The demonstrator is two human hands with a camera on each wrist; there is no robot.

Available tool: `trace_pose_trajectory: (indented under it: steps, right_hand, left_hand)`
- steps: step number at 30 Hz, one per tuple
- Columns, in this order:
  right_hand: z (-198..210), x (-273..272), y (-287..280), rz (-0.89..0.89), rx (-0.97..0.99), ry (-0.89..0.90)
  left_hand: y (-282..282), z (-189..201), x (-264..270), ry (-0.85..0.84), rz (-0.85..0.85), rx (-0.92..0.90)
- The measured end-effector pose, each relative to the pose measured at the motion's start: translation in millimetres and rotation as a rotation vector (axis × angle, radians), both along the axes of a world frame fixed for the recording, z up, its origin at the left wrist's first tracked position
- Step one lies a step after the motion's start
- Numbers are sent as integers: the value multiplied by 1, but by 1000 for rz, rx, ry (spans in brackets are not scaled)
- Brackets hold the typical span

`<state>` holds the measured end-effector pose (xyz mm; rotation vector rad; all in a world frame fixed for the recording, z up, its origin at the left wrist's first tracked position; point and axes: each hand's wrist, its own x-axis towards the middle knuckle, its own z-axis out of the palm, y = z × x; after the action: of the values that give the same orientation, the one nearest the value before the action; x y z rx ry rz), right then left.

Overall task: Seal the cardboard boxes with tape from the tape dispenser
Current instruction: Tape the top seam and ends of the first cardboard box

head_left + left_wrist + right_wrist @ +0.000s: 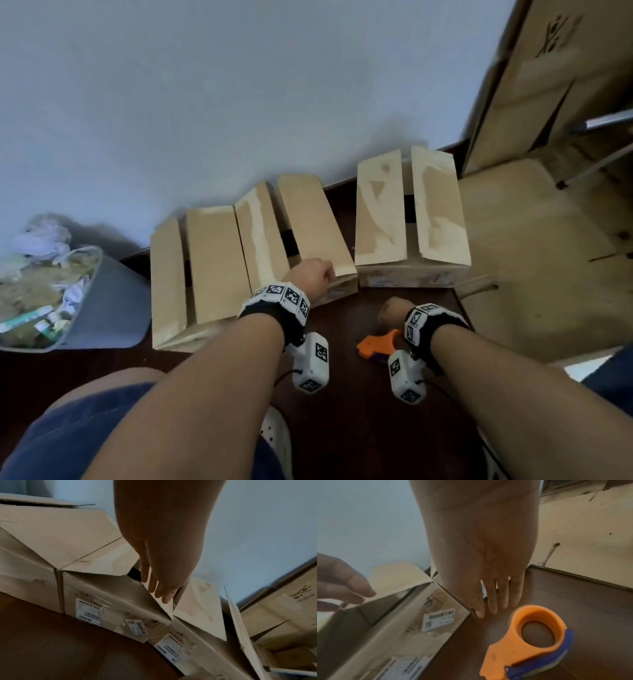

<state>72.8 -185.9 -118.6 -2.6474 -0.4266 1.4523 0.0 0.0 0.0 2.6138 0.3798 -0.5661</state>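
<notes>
On floor; tape dispenser (376, 343) half hidden by right hand (394, 312); label text blurred

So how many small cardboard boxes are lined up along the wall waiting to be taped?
3. The left box sits near the bin, the middle box is under the left hand, and the right box stands apart. All have open flaps. More may be hidden out of frame.
</notes>
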Motion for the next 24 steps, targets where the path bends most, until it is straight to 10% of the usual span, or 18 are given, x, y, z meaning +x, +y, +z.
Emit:
trace_pose_trajectory:
  steps: [16, 24]
  right_hand:
    - [-23, -35, -29, 133, -158, 368]
    - [0, -26, -34, 106, 154, 18]
  left_hand:
    - [10, -29, -8, 63, 50, -1]
    - [5, -28, -9, 58, 44, -19]
